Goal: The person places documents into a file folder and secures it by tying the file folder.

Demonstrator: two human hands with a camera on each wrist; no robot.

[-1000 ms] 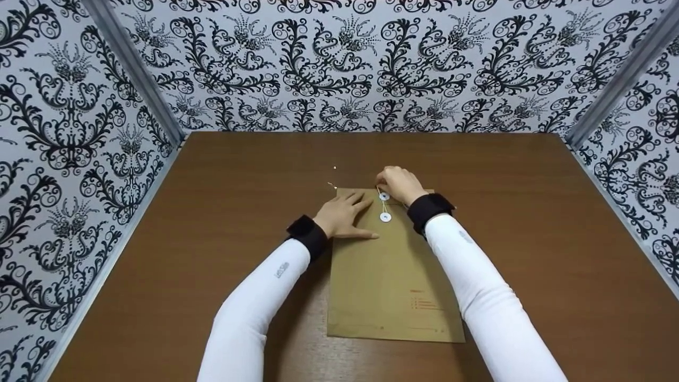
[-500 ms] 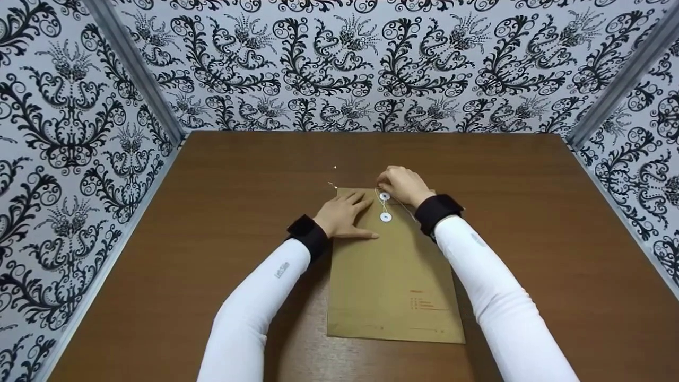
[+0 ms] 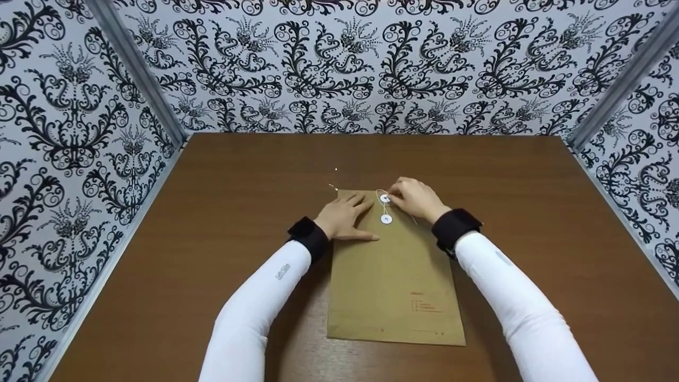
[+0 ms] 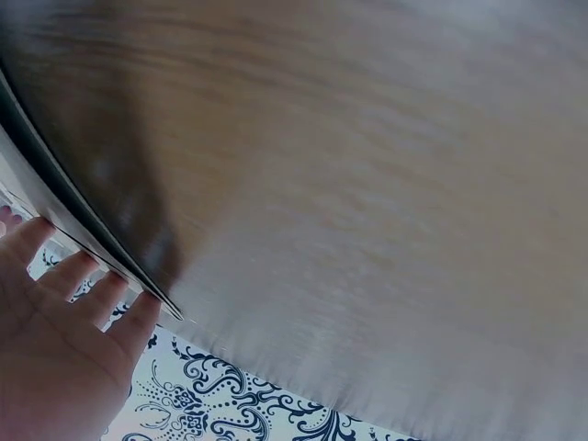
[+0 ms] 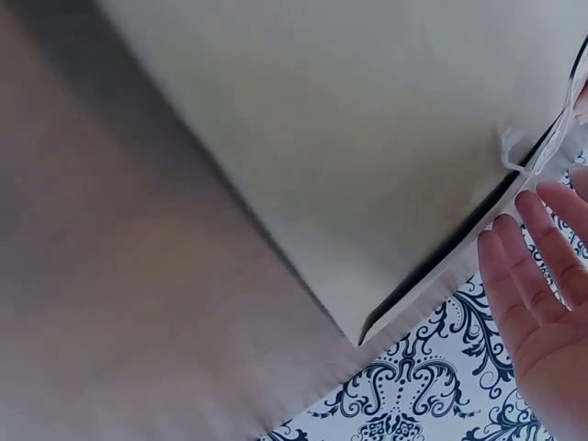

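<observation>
A brown paper document envelope (image 3: pixel 392 270) lies flat on the table, with an upper button (image 3: pixel 384 198) and a lower button (image 3: pixel 386 218), both round and white. Thin white string (image 3: pixel 382 204) runs between the buttons and loops beside the upper one; a loose tail trails under my right wrist. My left hand (image 3: pixel 345 217) rests spread on the envelope's upper left, its fingers (image 4: pixel 101 299) straight in the left wrist view. My right hand (image 3: pixel 419 200) pinches the string by the upper button. In the right wrist view its other fingers (image 5: pixel 533 248) extend loosely past the envelope's edge.
The brown wooden table (image 3: pixel 238 175) extends around the envelope. Patterned black-and-white walls (image 3: pixel 339 63) with grey corner posts (image 3: pixel 140 69) stand behind and at the sides. Small white specks (image 3: pixel 333 187) show near the envelope's upper left corner.
My right hand has moved right and slightly nearer, from the envelope's top edge to the right side of the upper button; a string loop now shows there. The left hand stays put.
</observation>
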